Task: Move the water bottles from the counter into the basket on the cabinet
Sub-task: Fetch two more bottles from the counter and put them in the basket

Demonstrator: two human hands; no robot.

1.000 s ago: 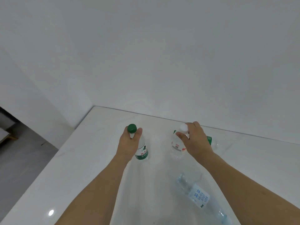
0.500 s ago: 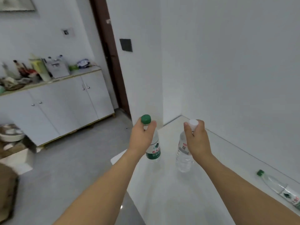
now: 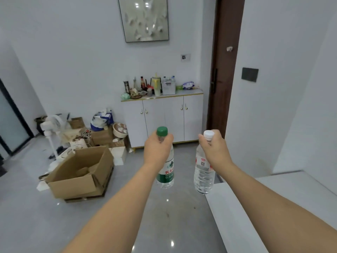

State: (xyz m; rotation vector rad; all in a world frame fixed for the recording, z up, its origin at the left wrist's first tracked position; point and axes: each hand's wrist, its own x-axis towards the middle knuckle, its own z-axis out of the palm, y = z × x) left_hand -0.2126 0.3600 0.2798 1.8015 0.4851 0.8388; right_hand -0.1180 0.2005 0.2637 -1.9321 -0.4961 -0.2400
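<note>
In front of the camera, two bare forearms are extended over a grey floor [image 3: 54, 216], each hand carrying one water bottle by its neck. The left hand [image 3: 156, 150] is curled round the neck of the green-capped bottle [image 3: 166, 172], which hangs upright below the fingers, clear of any surface. The right hand [image 3: 215, 152] is closed in the same way round the neck of the white-capped bottle [image 3: 202, 174], held upright just right of the first and apart from it. Below and to the right of the right hand, the white counter [image 3: 273, 207] is seen at its near corner. Well beyond both hands, against the far wall, a white cabinet [image 3: 164, 119] is shown, on whose top a white basket [image 3: 168, 87] stands among assorted jars and containers; what appear to be bottle tops are visible in it, though they are too small to be certain. To the left of the left hand, an open cardboard box [image 3: 80, 172] lies on the floor, with a white fan [image 3: 52, 125] behind it.
</note>
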